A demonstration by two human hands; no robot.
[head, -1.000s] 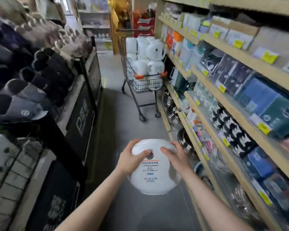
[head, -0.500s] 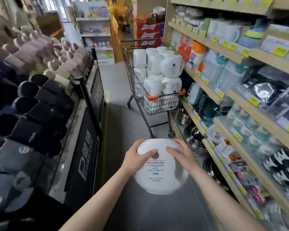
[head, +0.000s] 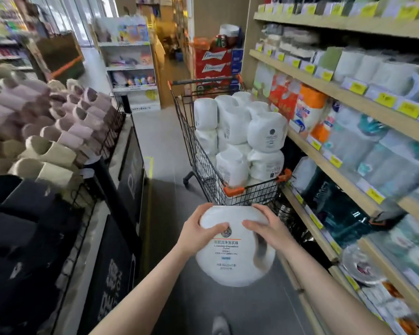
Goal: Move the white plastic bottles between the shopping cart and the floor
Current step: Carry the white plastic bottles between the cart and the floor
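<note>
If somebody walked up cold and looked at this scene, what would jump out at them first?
First, the big white plastic bottle held low in the middle of the view, with the left hand and right hand clasped on its top. Just beyond it stands the shopping cart, piled above its rim with more white bottles, close to the shelves on the right. Rows of slippers fill the left side.

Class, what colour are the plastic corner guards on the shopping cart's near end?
Orange corner guards, seen in the head view on the black wire shopping cart.
</note>
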